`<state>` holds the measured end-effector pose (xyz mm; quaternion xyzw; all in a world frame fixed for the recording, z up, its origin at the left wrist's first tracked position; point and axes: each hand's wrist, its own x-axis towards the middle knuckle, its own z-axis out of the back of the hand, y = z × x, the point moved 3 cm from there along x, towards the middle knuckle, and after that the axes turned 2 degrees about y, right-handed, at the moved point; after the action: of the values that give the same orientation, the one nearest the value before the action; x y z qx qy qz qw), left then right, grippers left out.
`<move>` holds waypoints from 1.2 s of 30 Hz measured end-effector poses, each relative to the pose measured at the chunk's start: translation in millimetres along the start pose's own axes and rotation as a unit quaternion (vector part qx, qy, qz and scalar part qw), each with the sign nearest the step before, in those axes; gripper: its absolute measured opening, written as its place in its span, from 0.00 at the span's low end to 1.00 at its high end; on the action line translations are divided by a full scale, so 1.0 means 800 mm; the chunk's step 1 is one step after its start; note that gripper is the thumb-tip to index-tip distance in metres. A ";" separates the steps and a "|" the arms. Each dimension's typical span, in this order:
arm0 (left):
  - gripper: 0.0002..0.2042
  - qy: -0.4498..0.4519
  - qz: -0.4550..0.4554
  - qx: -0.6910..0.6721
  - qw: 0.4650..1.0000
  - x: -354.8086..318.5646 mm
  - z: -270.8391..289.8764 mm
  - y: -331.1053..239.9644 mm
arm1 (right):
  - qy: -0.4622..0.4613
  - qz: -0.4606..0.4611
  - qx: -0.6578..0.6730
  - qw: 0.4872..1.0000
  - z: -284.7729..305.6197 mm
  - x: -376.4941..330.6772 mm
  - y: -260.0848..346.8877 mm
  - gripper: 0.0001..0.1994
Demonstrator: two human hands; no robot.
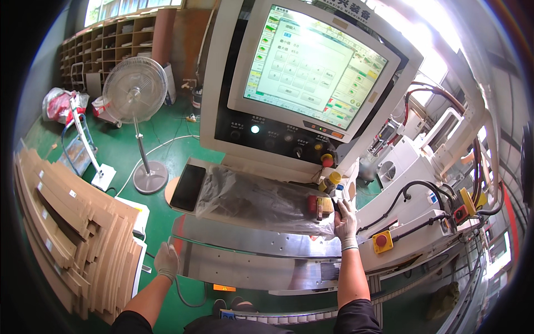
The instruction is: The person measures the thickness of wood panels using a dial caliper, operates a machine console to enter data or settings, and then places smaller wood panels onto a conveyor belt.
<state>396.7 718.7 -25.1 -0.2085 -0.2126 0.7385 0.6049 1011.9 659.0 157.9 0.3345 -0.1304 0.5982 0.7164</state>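
Our right gloved hand point(346, 219) is just beside a red-and-tan block point(326, 206) on crinkled clear plastic point(250, 195); a steady, light touch would suit that likely slippery surface. Our left gloved hand point(167, 260) is near a long, shiny metal beam point(261, 243) (we cannot tell whether either grip is clenched or released).

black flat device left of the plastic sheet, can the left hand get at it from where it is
Probably yes: the left hand is on the same side, the black flat device looks uncovered, and the metal beam between them seems low enough to reach over.
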 end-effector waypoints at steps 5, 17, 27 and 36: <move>0.16 0.008 -0.001 0.004 1.000 -0.001 0.003 -0.002 | 0.015 0.011 0.025 1.000 -0.001 0.001 0.002 0.23; 0.17 0.018 0.009 0.011 1.000 -0.001 0.006 -0.005 | 0.006 0.000 0.025 1.000 -0.005 0.000 0.000 0.22; 0.16 0.019 0.008 0.008 1.000 0.000 0.004 -0.003 | 0.006 0.007 0.023 1.000 -0.004 -0.001 -0.001 0.21; 0.16 0.012 0.005 -0.005 1.000 0.001 0.002 -0.002 | -0.006 -0.030 -0.021 0.999 0.001 -0.002 0.006 0.22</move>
<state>397.2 719.8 -23.1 -0.2213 -0.2083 0.7380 0.6025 1006.9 657.5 159.5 0.3271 -0.1370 0.5717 0.7398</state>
